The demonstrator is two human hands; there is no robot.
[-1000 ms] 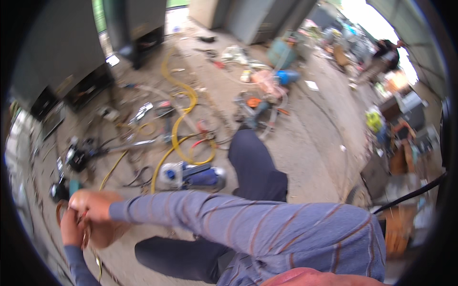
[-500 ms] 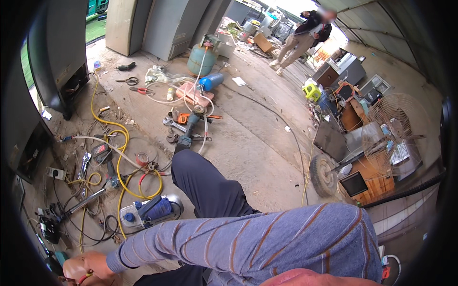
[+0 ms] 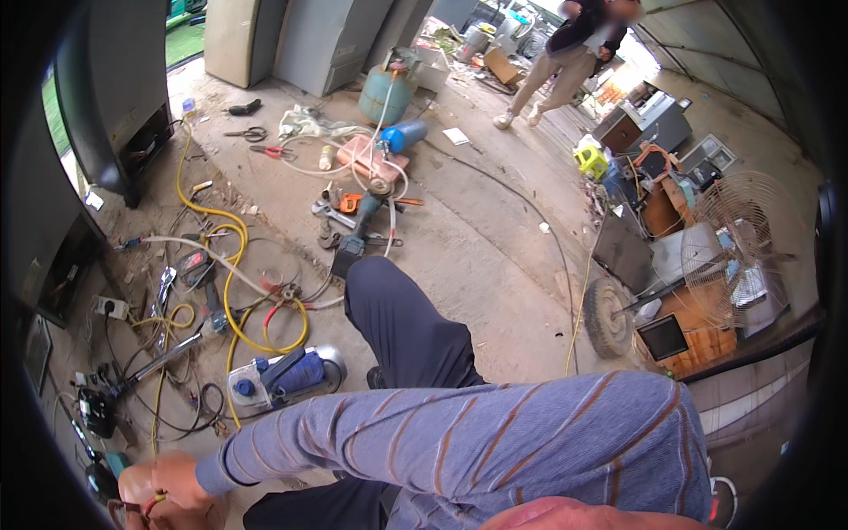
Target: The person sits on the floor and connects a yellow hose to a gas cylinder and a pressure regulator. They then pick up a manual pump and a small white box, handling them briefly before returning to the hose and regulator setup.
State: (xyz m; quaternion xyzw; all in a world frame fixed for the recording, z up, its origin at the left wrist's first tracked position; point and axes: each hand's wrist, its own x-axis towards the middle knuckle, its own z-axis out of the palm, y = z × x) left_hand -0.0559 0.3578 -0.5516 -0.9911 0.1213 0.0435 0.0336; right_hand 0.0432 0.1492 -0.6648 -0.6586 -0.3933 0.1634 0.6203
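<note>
Striped blue-grey sleeve and all, my right arm (image 3: 442,437) reaches across to the lower left corner. There my right hand (image 3: 183,480) is closed on a thing with a curved red and yellow grip (image 3: 155,502), perhaps pliers; its other end is hidden. My left hand (image 3: 134,484) is pressed up against it, partly cut off by the dark rim and blurred, so its fingers cannot be made out. Nearest to the hands stands a grey and blue pump (image 3: 287,375). A yellow hose (image 3: 237,305) loops behind it to a brass valve set (image 3: 284,293).
A cordless grinder (image 3: 358,234), wrenches (image 3: 334,212), red pliers (image 3: 274,152) and a gas cylinder (image 3: 386,95) stand or lie ahead. Grey cabinets (image 3: 327,44) line the left. A wheel (image 3: 609,318) and fan guard (image 3: 738,243) are right. A person (image 3: 565,57) stands far off.
The view has shifted slightly, so the floor things sit a little further right. The far person has stepped nearer. Both my hands stay together at the lower left.
</note>
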